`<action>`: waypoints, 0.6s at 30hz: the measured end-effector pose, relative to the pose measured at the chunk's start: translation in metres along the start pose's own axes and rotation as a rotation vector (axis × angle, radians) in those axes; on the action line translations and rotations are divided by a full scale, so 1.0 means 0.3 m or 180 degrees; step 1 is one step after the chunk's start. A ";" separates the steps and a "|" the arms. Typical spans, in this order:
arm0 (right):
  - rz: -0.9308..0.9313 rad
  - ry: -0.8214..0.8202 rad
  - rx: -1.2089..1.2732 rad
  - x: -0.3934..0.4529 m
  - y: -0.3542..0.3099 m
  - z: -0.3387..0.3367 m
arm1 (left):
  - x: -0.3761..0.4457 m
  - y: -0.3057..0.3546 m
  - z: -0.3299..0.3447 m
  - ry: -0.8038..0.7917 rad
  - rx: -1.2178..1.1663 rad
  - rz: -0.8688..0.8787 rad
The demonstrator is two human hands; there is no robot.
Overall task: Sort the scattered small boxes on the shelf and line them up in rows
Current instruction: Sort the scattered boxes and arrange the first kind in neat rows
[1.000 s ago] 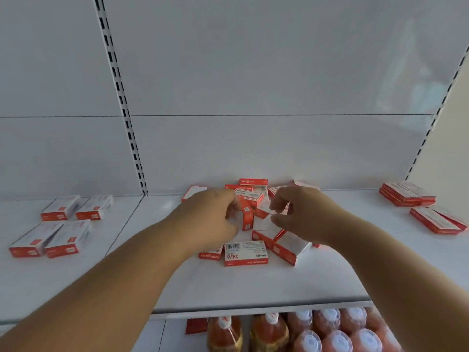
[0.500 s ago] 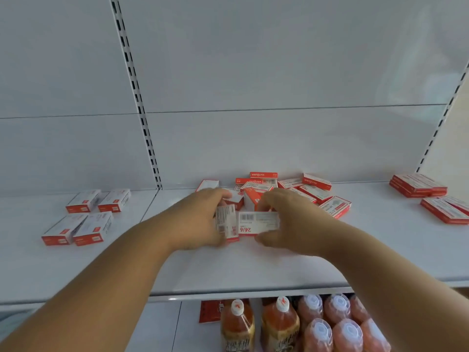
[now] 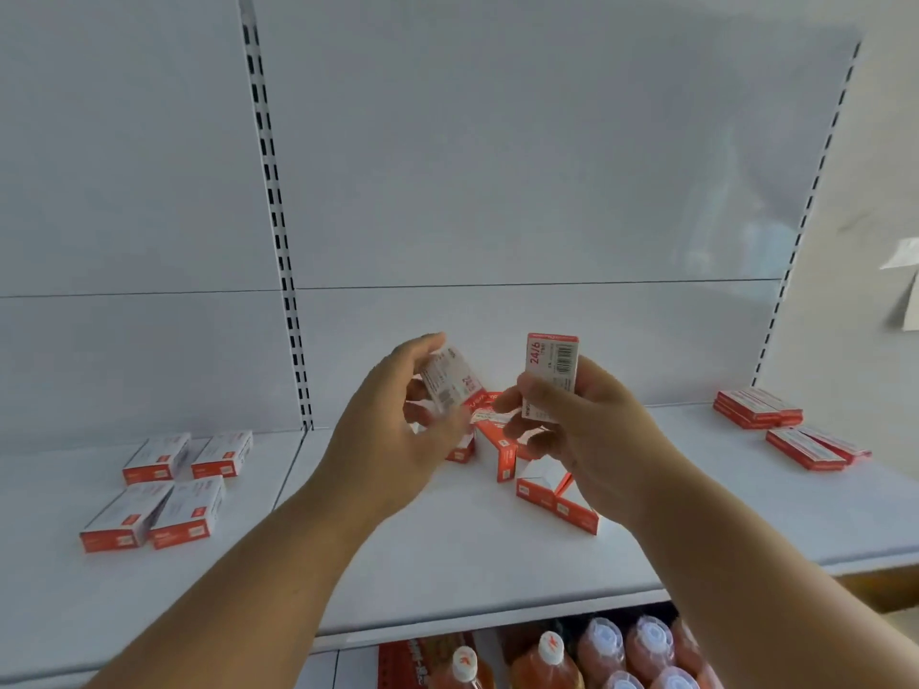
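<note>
My left hand (image 3: 393,435) holds a small white-and-red box (image 3: 450,382) tilted, above the white shelf (image 3: 447,554). My right hand (image 3: 592,430) holds a second small box (image 3: 551,370) upright, its "24/6" and barcode face toward me. Both boxes are lifted clear of the shelf and apart from each other. Below and behind my hands lies a loose pile of small boxes (image 3: 532,469), partly hidden by my fingers. Several boxes (image 3: 164,489) lie in neat pairs at the left of the shelf.
Flatter red boxes (image 3: 790,430) lie stacked at the far right of the shelf. Slotted uprights (image 3: 278,216) run up the white back panel. Bottles with white caps (image 3: 597,653) fill the shelf below.
Both hands have risen from the shelf and moved apart, each carrying one box. The right hand's box has turned from lying sideways to standing upright.
</note>
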State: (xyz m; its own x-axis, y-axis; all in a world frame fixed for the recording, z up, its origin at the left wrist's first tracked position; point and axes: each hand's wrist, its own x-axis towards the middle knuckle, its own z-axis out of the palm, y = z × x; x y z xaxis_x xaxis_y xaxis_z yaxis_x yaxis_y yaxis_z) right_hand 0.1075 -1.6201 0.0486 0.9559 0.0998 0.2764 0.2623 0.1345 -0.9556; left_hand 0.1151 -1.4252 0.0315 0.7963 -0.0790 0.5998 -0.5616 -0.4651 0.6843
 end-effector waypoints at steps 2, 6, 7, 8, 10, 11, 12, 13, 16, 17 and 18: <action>0.0117 0.0037 0.0187 0.002 -0.009 0.004 | 0.007 0.031 0.021 0.0009 -0.1654 -0.1189; 0.0486 -0.0139 0.0911 0.003 -0.019 0.016 | -0.011 0.043 0.029 -0.0358 -0.2557 -0.2560; 0.0617 -0.0203 0.1110 0.003 -0.022 0.016 | -0.017 0.043 0.029 -0.0397 -0.2505 -0.2603; 0.0757 -0.0271 0.1280 0.003 -0.023 0.014 | -0.021 0.044 0.030 -0.0377 -0.2417 -0.2578; 0.0952 -0.0365 0.1536 0.006 -0.016 0.011 | -0.025 0.041 0.033 -0.0294 -0.2230 -0.2473; 0.0956 -0.0356 0.1582 0.008 -0.010 0.010 | -0.027 0.038 0.031 -0.0273 -0.2182 -0.2390; 0.0910 -0.0323 0.1595 0.008 -0.004 0.010 | -0.028 0.033 0.030 -0.0296 -0.2134 -0.2260; 0.0833 -0.0309 0.1593 0.006 0.003 0.010 | -0.029 0.026 0.029 -0.0360 -0.2061 -0.2107; 0.0581 -0.0478 0.1475 -0.001 0.031 0.001 | -0.037 0.019 0.026 -0.0536 -0.1743 -0.1730; 0.0539 -0.0504 0.1446 -0.003 0.039 -0.002 | -0.038 0.017 0.030 -0.0551 -0.1686 -0.1668; 0.0505 -0.0481 0.1446 -0.004 0.043 -0.005 | -0.039 0.014 0.035 -0.0555 -0.1635 -0.1628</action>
State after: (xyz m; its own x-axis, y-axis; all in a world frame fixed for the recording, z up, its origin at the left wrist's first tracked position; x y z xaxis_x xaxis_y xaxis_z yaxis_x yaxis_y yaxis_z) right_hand 0.1100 -1.6200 0.0358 0.9406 0.2909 0.1753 -0.0009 0.5184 -0.8551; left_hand 0.1057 -1.4355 0.0231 0.9865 -0.1218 0.1091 -0.1116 -0.0140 0.9937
